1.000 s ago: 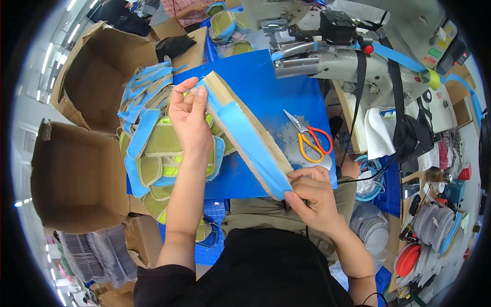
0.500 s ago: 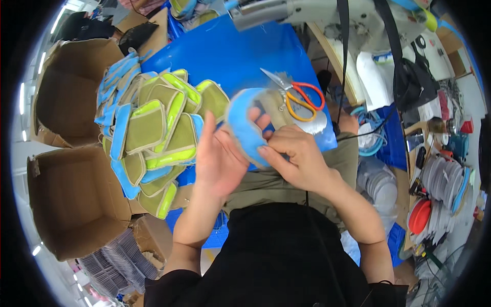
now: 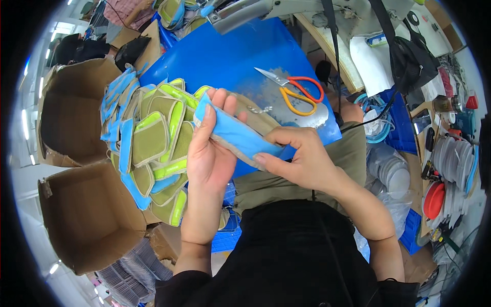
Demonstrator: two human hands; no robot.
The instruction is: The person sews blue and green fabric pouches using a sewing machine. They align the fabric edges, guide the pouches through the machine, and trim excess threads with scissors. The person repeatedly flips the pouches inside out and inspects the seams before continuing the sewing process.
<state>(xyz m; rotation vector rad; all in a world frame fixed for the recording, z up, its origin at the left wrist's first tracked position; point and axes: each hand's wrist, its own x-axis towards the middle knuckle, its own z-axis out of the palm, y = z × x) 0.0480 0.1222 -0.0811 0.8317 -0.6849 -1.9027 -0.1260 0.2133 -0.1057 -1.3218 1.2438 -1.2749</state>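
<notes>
A blue fabric piece with beige bound edges point(image 3: 236, 134) stretches between my two hands above the blue work surface. My left hand point(image 3: 212, 158) is palm up under its left end, thumb at the near side and fingertips curled over the far edge. At the other end, my right hand point(image 3: 302, 156) pinches the piece between thumb and fingers. Behind it, a beige part point(image 3: 258, 113) shows; whether it belongs to the same piece I cannot tell. Scissors with one red and one orange handle point(image 3: 299, 97) lie beyond my right hand, blades partly spread.
To the left is a heap of olive fabric pieces with lime and blue trim point(image 3: 151, 138). Two cardboard boxes point(image 3: 92, 215) stand farther left. A pale machine arm point(image 3: 245, 15) overhangs the far edge of the blue surface point(image 3: 204, 56). Stacked discs point(image 3: 445, 169) sit at right.
The blue piece was curved and blurred by motion; now it lies straighter across my left hand. My left fingers have curled onto it, while my right hand keeps its pinch.
</notes>
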